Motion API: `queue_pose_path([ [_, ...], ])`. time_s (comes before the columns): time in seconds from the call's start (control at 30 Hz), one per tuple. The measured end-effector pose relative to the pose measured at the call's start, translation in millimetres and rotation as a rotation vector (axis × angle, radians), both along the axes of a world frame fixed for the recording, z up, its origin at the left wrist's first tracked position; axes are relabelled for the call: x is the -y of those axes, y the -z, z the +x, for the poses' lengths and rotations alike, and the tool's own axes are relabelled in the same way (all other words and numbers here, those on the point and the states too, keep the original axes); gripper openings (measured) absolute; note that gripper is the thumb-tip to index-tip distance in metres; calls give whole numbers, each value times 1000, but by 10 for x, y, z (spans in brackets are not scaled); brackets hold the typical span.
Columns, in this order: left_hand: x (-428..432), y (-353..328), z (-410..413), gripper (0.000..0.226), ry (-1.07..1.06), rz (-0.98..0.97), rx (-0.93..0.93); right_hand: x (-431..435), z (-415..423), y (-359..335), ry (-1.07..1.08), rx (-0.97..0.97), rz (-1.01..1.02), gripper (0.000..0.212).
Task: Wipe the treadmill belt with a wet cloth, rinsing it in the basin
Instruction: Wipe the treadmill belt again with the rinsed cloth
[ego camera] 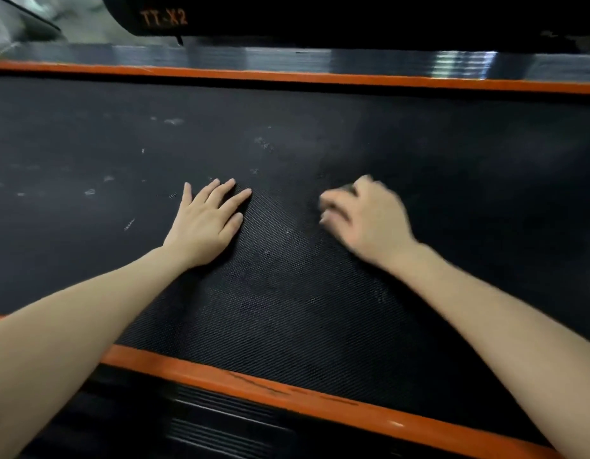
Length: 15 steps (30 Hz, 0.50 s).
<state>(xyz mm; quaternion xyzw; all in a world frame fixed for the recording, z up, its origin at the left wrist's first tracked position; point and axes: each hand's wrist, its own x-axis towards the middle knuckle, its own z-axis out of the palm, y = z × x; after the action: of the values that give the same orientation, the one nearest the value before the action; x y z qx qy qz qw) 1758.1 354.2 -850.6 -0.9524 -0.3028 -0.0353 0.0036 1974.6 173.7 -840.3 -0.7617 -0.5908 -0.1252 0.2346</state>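
— Left hand (205,223) flat on the belt (287,309), fingers spread and apart, gripping nothing. Bracing, most likely.

— And the right hand (364,217)?

— Blurred at about three o'clock from the left, curled over something dark near the knuckles. Possibly the cloth (348,188), bunched small. Cannot tell for sure, nor how tightly closed.

— Basin?

— Nowhere in view. Only belt, the near orange rail (253,382) at six o'clock, the far orange rail (287,76) at twelve.

— Risks from here?

— Plenty. Pale smudges (174,121) scattered toward ten and eleven o'clock, well apart from the scrubbing patch; easy to miss if kept to the middle.

— Anything else?

— Cloth so small under the palm: knuckles or fingertips likely to scrape the textured belt instead of fabric. Also a dirty cloth, not rinsed, just smearing grime around.

— And the bracing hand?

— Leaning weight on a belt able to roll: a slip forward if it shifts. Wet streaks underneath making that worse.
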Motion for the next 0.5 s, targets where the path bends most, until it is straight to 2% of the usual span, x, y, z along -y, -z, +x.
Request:
queue_pose_path([
  [0.1, -17, -2, 26, 75, 8, -18, 6, -71, 388, -7, 366, -62, -87, 35],
  [0.2, -32, -6, 40, 76, 19, -32, 36, -168, 244, -45, 491, -82, -128, 37],
  [0.27, -27, -4, 46, 73, 21, -41, 52, -214, -109, -53, 445, -103, -96, 32],
  [0.33, -21, 1, 41, 65, 14, -60, 64, -199, -612, -23, 245, -116, -51, 32],
  [0.4, -40, 16, 27, 65, 18, -60, 70, -135, -966, -23, 35, -118, -97, 38],
  [0.47, -33, 22, 10, 67, 36, -45, 71, -118, -918, -72, 21, -101, -166, 40],
  [0.5, -37, 17, 9, 64, 45, -46, 71, -136, -797, -92, 123, -94, -154, 38],
])
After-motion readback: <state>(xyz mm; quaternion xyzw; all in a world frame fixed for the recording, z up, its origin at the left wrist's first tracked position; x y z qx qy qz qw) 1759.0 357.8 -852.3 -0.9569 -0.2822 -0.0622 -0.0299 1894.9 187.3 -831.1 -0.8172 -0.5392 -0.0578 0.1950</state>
